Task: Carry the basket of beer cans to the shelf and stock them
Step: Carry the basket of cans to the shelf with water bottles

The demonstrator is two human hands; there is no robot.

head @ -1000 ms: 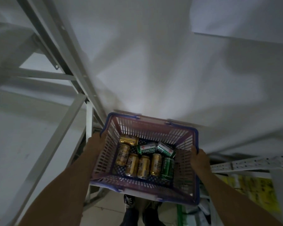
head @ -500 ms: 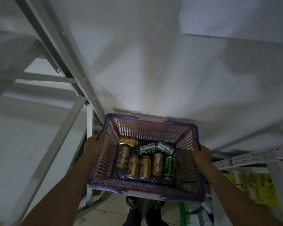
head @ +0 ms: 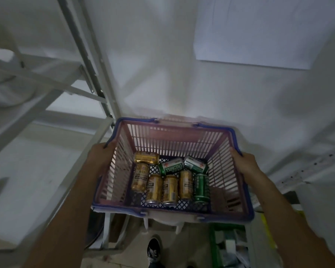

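I hold a pink slatted basket [head: 122, 171] with a blue rim and folded blue handles in front of me, low in the view. My left hand [head: 101, 157] grips its left rim and my right hand [head: 244, 165] grips its right rim. Several beer cans lie on the basket floor: gold cans [head: 169, 188] in a row and at the left, green cans [head: 172, 166] at the back and right. The basket's far edge rests at or just over a broad white shelf surface [head: 182, 84].
White metal shelf uprights and braces [head: 89, 60] rise at the left, close to the basket's left corner. A white perforated rail [head: 307, 169] runs at the right. Below are my shoes [head: 154, 252], a green crate [head: 226, 246] and yellow items at lower right.
The basket has risen and come slightly forward toward the white shelf surface, both hands keeping their grip on the rims. The cans have barely shifted.
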